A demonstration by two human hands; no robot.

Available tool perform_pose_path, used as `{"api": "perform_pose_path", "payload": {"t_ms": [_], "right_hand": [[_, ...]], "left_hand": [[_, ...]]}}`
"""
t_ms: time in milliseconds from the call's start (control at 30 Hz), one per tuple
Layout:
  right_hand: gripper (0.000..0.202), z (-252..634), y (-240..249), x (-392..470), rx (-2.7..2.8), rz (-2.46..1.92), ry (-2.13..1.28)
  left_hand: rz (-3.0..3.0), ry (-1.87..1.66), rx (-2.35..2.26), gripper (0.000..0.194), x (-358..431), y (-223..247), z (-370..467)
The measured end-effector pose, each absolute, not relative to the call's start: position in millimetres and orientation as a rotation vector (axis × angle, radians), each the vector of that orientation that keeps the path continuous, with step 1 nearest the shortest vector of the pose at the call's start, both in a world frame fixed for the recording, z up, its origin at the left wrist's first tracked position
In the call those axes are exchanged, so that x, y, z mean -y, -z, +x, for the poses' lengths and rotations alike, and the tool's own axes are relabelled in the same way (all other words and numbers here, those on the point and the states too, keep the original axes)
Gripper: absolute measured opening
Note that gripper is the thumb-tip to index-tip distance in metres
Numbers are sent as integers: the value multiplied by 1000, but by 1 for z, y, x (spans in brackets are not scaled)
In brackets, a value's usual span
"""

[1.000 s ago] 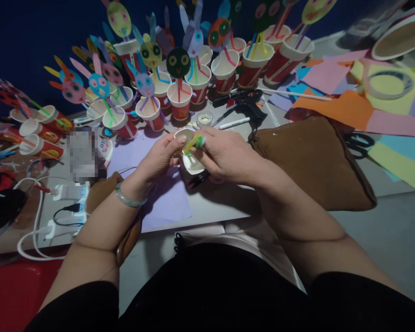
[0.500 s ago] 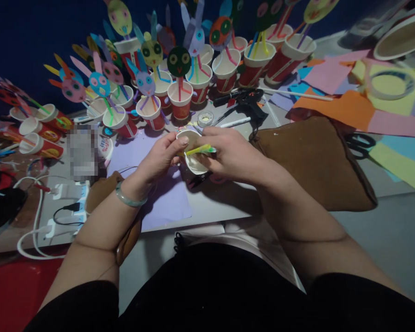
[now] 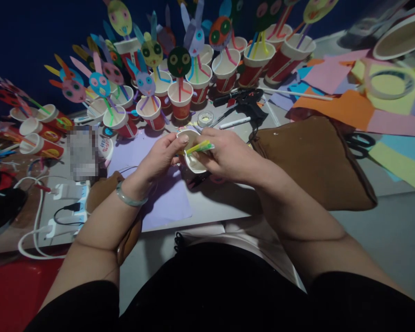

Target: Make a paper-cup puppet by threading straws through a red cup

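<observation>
My left hand (image 3: 164, 152) is closed around the side of a white-lined paper cup (image 3: 195, 165), its thumb on the rim. The cup is tipped so its mouth faces me. Yellow and green drinking straws (image 3: 199, 147) lie across the mouth, and my right hand (image 3: 224, 150) pinches them between thumb and fingers. My right fingertips are partly hidden at the cup's far edge. Below the hands lies a purple paper sheet (image 3: 169, 198). A small dark object beneath the cup is mostly covered.
Several red paper cups (image 3: 181, 103) with straw-legged paper animal heads line the back. A black glue gun (image 3: 251, 103), a white pen (image 3: 235, 122) and a tape roll (image 3: 205, 119) lie beyond my hands. Rightward are a brown pad (image 3: 311, 161), scissors (image 3: 359, 145) and coloured paper; leftward, a power strip (image 3: 81, 207).
The straws have shifted slightly up and to the right in my right hand, and more of their green ends shows. The cup and my left hand stay nearly still.
</observation>
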State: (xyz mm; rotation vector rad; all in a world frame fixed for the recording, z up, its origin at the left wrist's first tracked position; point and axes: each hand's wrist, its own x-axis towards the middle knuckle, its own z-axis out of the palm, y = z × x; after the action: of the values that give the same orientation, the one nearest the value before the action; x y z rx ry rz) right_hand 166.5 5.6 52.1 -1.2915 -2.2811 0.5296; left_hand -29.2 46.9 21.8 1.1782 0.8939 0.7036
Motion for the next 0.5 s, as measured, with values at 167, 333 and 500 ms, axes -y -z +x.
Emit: {"api": "perform_pose_path", "payload": {"t_ms": [167, 333, 500], "right_hand": [[12, 166, -52, -6, 2281, -1266, -524], [13, 165, -52, -6, 2296, -1280, -516], [12, 165, -53, -5, 2276, -1280, -505]], "left_hand": [[1176, -714, -888, 57, -48, -21, -29], [1179, -715, -914, 57, -46, -22, -29], [1187, -726, -915, 59, -47, -21, -29]]}}
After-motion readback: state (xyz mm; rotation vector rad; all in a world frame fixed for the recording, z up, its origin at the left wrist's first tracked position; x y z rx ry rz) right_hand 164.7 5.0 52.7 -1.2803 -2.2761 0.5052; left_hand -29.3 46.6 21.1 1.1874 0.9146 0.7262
